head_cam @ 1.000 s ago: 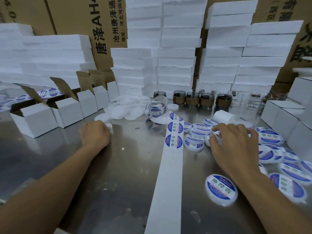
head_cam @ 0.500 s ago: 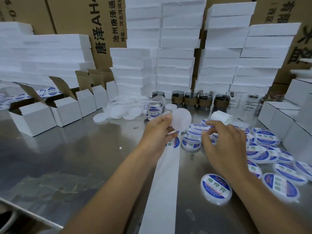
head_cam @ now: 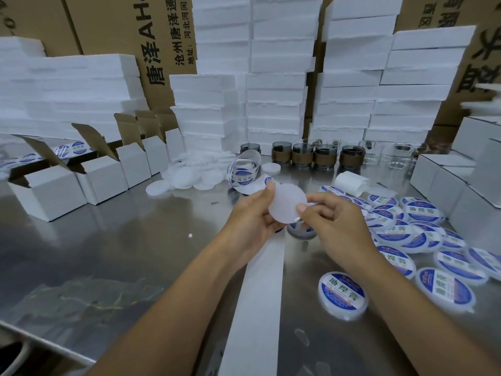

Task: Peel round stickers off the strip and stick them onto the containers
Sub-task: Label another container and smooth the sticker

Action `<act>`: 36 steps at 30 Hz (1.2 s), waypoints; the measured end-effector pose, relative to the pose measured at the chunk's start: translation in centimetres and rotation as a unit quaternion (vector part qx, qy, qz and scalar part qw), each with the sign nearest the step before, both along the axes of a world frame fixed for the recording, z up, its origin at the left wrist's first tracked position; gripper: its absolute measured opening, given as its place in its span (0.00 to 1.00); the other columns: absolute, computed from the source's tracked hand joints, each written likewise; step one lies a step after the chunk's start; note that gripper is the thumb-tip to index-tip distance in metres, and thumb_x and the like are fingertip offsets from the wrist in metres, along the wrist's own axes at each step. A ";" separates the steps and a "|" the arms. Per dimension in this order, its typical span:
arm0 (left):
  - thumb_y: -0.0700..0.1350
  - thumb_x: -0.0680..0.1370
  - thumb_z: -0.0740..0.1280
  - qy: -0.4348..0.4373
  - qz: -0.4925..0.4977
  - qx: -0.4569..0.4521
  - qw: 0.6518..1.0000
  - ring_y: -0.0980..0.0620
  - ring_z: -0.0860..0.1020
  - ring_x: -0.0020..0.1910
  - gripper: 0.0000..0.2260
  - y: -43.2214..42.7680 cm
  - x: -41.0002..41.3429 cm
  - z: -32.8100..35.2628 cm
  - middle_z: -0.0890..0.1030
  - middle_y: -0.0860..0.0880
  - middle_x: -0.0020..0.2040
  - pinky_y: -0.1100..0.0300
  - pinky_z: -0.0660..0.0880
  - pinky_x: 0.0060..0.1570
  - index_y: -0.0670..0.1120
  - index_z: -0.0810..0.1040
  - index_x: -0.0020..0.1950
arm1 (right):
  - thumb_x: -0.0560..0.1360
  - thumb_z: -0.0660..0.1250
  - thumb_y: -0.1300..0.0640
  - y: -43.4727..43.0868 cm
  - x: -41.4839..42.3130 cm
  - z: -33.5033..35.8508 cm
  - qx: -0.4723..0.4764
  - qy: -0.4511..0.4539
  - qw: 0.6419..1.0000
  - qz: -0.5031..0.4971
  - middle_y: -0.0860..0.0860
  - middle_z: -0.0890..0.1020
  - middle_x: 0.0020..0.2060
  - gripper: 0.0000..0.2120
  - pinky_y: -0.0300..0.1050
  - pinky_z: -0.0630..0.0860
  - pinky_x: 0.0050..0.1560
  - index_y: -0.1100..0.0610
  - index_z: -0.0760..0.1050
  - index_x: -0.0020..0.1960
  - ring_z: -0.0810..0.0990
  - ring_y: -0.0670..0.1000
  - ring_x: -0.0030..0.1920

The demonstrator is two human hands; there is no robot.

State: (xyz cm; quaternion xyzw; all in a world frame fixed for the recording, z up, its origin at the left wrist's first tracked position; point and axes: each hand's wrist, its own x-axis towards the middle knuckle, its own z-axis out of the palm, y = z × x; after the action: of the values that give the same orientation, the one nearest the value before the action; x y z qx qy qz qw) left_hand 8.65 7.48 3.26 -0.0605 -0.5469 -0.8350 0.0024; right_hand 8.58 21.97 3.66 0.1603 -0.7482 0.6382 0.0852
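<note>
My left hand (head_cam: 250, 217) holds a plain white round container (head_cam: 287, 203) up over the steel table, thumb on its top-left rim. My right hand (head_cam: 334, 229) has curled fingers, and its thumb and forefinger pinch the container's lower-right edge. I cannot see whether a sticker is between them. A white backing strip (head_cam: 257, 294) runs from the front edge under both hands to a curled sticker roll (head_cam: 244, 172), with one blue sticker (head_cam: 268, 180) showing just beyond my left fingers. Several labelled containers (head_cam: 343, 293) lie to the right.
A pile of unlabelled white discs (head_cam: 187, 177) lies behind the roll. Open white cardboard boxes (head_cam: 48, 194) stand at the left, closed ones (head_cam: 447, 185) at the right. Brown-banded glass jars (head_cam: 325, 158) and foam stacks (head_cam: 279, 104) line the back. The table edge (head_cam: 40, 343) is at the lower left.
My left hand fetched a plain container from the left and raised it to the centre. My right hand lifted off the labelled containers and met it at the rim.
</note>
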 end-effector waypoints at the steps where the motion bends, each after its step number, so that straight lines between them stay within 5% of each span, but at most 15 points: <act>1: 0.49 0.75 0.63 0.013 -0.002 -0.008 1.000 0.43 0.78 0.51 0.18 0.1 0.0 -0.1 0.80 0.39 0.52 0.56 0.77 0.51 0.37 0.75 0.58 | 0.73 0.69 0.59 -0.2 0.1 -0.1 -0.003 -0.009 1.000 0.009 0.51 0.84 0.34 0.05 0.39 0.79 0.36 0.53 0.77 0.49 0.81 0.45 0.34; 4: 0.43 0.71 0.67 0.036 -0.010 -0.013 0.999 0.41 0.76 0.48 0.12 0.2 0.0 -0.5 0.79 0.41 0.47 0.56 0.77 0.46 0.40 0.75 0.53 | 0.72 0.70 0.58 -0.7 0.4 -0.4 -0.011 -0.014 1.000 0.017 0.55 0.83 0.33 0.05 0.58 0.79 0.48 0.56 0.78 0.48 0.83 0.55 0.38; 9: 0.44 0.78 0.64 -0.003 0.076 -0.020 0.997 0.51 0.77 0.42 0.06 -0.7 -0.7 -0.5 0.82 0.49 0.40 0.58 0.73 0.45 0.44 0.78 0.48 | 0.74 0.67 0.53 -0.6 0.4 -0.9 0.032 0.028 0.999 -0.027 0.49 0.83 0.32 0.01 0.42 0.77 0.39 0.49 0.76 0.45 0.82 0.51 0.37; 13: 0.46 0.80 0.62 -0.064 0.178 -0.074 0.979 0.46 0.77 0.43 0.08 -1.7 -1.5 -0.7 0.80 0.43 0.46 0.53 0.72 0.47 0.44 0.78 0.47 | 0.76 0.65 0.54 -0.4 0.2 -1.0 0.066 0.035 0.996 -0.057 0.46 0.83 0.34 0.03 0.27 0.69 0.26 0.47 0.76 0.44 0.80 0.43 0.35; 17: 0.44 0.80 0.63 -0.069 0.150 -0.107 0.981 0.47 0.77 0.42 0.11 -1.6 -1.4 -0.8 0.80 0.42 0.46 0.57 0.74 0.43 0.38 0.78 0.56 | 0.75 0.65 0.53 -0.3 0.2 -1.3 0.126 0.057 0.988 -0.071 0.43 0.81 0.32 0.02 0.36 0.71 0.34 0.48 0.76 0.45 0.78 0.40 0.36; 23: 0.43 0.80 0.63 -0.064 0.115 -0.108 0.985 0.50 0.79 0.43 0.10 -1.1 -1.0 -0.7 0.79 0.44 0.48 0.61 0.78 0.41 0.39 0.75 0.57 | 0.75 0.64 0.55 -0.4 0.2 -1.4 0.183 0.084 0.976 -0.087 0.39 0.79 0.35 0.05 0.44 0.76 0.42 0.47 0.76 0.48 0.78 0.42 0.40; 27: 0.44 0.80 0.63 -0.073 0.099 -0.108 0.986 0.46 0.78 0.51 0.09 -1.0 -0.9 -0.6 0.79 0.42 0.53 0.53 0.76 0.53 0.40 0.76 0.55 | 0.75 0.65 0.56 -0.4 0.1 -1.4 0.199 0.098 0.970 -0.097 0.41 0.79 0.42 0.09 0.44 0.75 0.52 0.50 0.77 0.54 0.77 0.43 0.48; 31: 0.44 0.79 0.63 -0.073 0.066 -0.080 0.992 0.49 0.79 0.47 0.10 -0.9 -0.9 -0.5 0.81 0.45 0.49 0.58 0.80 0.45 0.39 0.76 0.56 | 0.74 0.68 0.54 -0.2 0.0 -1.4 0.243 0.134 0.952 -0.133 0.47 0.78 0.56 0.13 0.37 0.65 0.56 0.51 0.77 0.59 0.71 0.45 0.59; 34: 0.44 0.79 0.63 -0.084 0.042 -0.047 0.995 0.45 0.81 0.51 0.11 -1.0 -1.0 -0.4 0.82 0.41 0.52 0.53 0.79 0.52 0.38 0.77 0.56 | 0.73 0.69 0.52 0.0 0.0 -1.4 0.273 0.138 0.942 -0.141 0.47 0.76 0.58 0.15 0.40 0.63 0.59 0.51 0.77 0.60 0.69 0.47 0.61; 36: 0.43 0.79 0.63 -0.088 0.018 -0.008 0.996 0.48 0.83 0.46 0.10 -1.1 -0.8 -0.3 0.84 0.42 0.48 0.55 0.81 0.45 0.38 0.78 0.54 | 0.73 0.69 0.52 0.1 -0.1 -1.4 0.283 0.138 0.939 -0.140 0.47 0.77 0.58 0.16 0.42 0.63 0.60 0.51 0.77 0.60 0.68 0.47 0.61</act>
State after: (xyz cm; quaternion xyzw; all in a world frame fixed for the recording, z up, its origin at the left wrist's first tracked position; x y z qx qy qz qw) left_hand 7.85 6.35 2.92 0.0234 -0.5524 -0.8327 -0.0316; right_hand 8.49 22.09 2.24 0.1583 -0.8934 0.3538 0.2271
